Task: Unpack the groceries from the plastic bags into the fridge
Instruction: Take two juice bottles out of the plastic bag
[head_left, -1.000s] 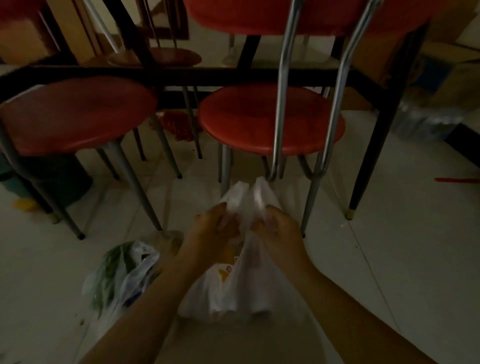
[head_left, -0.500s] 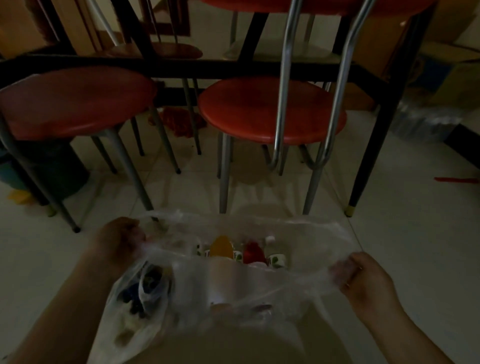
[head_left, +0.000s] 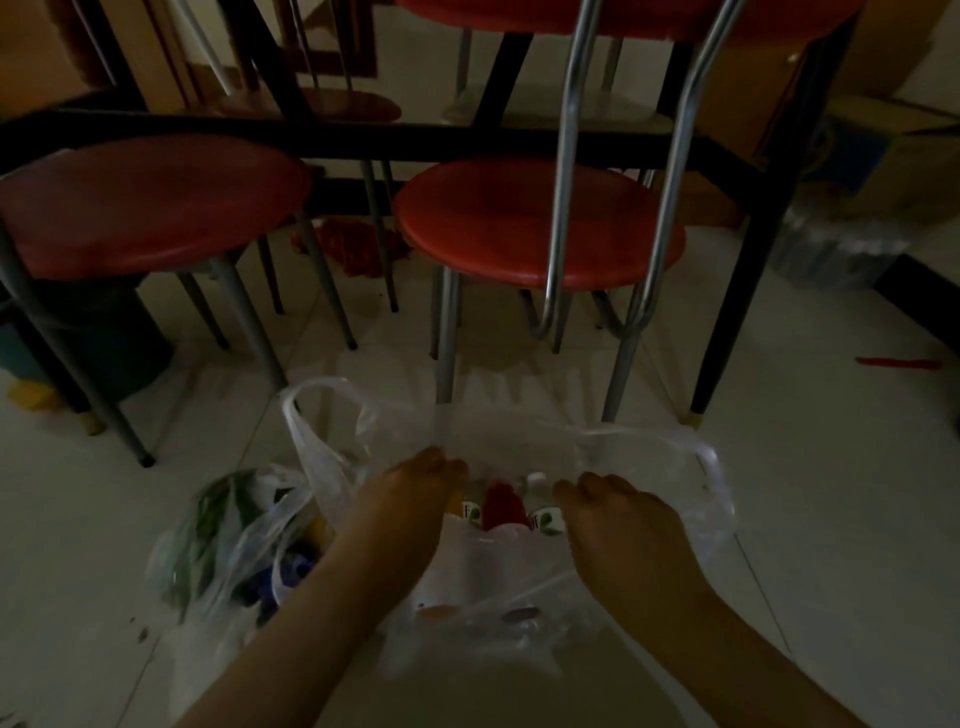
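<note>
A clear plastic bag (head_left: 649, 452) lies wide open on the tiled floor in front of me. Inside it stand small bottles, a red one (head_left: 501, 506) and a white-labelled one (head_left: 545, 514) among them. My left hand (head_left: 410, 499) and my right hand (head_left: 613, 514) reach down into the bag's mouth on either side of the bottles. Their fingers are spread and I cannot see anything held. A second plastic bag (head_left: 218, 540) with green vegetables and dark items sits on the floor to the left.
Two red round stools (head_left: 145, 202) (head_left: 493, 218) with metal legs stand just beyond the bags under a dark-framed table (head_left: 727, 312). A dark green bin (head_left: 93, 343) is at the left. A wrapped pack of bottles (head_left: 831, 249) and cardboard boxes are at the right.
My hands untied the knotted handles, pulled the bag's mouth apart, then let go of the edges. Both hands have now come inward and down into the open bag.
</note>
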